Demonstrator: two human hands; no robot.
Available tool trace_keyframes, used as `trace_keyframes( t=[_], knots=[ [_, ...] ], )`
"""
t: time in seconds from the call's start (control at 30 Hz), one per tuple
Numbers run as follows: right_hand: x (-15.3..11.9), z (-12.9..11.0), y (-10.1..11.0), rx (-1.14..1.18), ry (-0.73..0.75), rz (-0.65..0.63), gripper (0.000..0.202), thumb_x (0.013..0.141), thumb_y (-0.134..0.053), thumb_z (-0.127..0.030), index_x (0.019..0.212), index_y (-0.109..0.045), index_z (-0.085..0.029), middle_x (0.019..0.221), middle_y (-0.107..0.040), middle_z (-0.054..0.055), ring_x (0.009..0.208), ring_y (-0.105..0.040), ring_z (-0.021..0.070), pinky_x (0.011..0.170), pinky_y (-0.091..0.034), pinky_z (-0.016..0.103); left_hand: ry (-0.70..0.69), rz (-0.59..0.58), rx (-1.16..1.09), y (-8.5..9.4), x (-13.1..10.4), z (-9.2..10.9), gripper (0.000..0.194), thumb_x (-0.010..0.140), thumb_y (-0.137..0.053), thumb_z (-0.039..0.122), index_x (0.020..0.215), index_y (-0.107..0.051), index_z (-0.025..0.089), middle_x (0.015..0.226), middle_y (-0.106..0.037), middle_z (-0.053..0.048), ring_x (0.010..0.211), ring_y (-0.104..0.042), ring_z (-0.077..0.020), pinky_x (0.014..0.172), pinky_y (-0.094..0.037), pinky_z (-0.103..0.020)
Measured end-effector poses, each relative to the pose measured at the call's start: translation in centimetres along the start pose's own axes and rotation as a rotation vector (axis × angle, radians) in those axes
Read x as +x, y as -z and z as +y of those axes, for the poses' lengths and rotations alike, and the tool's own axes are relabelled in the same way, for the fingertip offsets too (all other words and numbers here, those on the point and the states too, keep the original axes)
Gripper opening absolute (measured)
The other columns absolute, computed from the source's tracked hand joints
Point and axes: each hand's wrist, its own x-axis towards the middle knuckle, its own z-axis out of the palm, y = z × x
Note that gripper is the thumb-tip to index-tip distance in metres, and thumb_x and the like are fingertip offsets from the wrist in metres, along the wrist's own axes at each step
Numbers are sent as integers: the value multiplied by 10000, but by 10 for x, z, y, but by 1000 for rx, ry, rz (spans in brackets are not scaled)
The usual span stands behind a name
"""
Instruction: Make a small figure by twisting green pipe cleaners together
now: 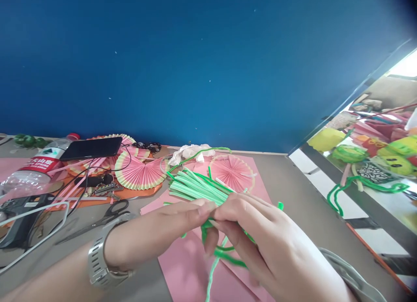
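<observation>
My left hand (pixel 187 215) and my right hand (pixel 263 232) meet over pink paper (pixel 185 267), fingertips pressed together. Between them they pinch a bright green pipe cleaner (pixel 231 260), which loops out below the fingers. A bundle of pale green pipe cleaners (pixel 195 187) fans out just beyond my hands, its near end hidden beneath them. One pale green strand (pixel 211 278) trails down towards me across the paper. The exact grip point is covered by my fingers.
Scissors (pixel 97 221) lie left of my left forearm. Farther left are a plastic bottle (pixel 35 165), a phone (pixel 91 148) and a black device (pixel 24 217) by a white cable. Pink pleated paper fans (pixel 143 171) and crumpled tissue (pixel 190 152) lie before a blue panel (pixel 208 67).
</observation>
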Motion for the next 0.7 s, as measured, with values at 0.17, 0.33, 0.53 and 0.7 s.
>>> trace_keyframes(
  t=[0.17, 0.33, 0.53, 0.7],
  knots=[
    [-2, -1, 0, -155, -121, 16, 57, 870, -498, -193, 830, -519, -227, 638, -594, -37, 548, -542, 126, 505, -388, 237, 88, 69, -23, -1, -5, -3, 355, 936, -272, 355, 648, -419, 208, 660, -355, 30, 626, -362, -120, 618, -392, -232],
    [-5, 0, -1, -159, -123, -21, 65, 869, -506, -185, 891, -534, -239, 619, -595, -57, 516, -527, 113, 472, -358, 233, 100, 160, 222, 1, -12, 0, 321, 925, -319, 402, 714, -485, 226, 714, -443, 28, 709, -449, -125, 675, -421, -225],
    [-7, -6, 4, 19, -37, 58, 146, 860, -485, -112, 860, -496, -257, 545, -523, -86, 461, -467, 78, 469, -355, 181, -4, 118, 166, -1, -17, 3, 300, 932, -354, 368, 785, -561, 208, 732, -505, 15, 728, -503, -118, 690, -437, -203],
    [-5, -5, 5, 125, -165, 98, 132, 892, -453, -152, 801, -469, -247, 590, -482, -73, 487, -439, 73, 474, -350, 173, -63, 216, 166, -6, -19, 8, 277, 929, -376, 363, 794, -559, 205, 706, -511, 25, 682, -503, -105, 635, -418, -182]
  ],
)
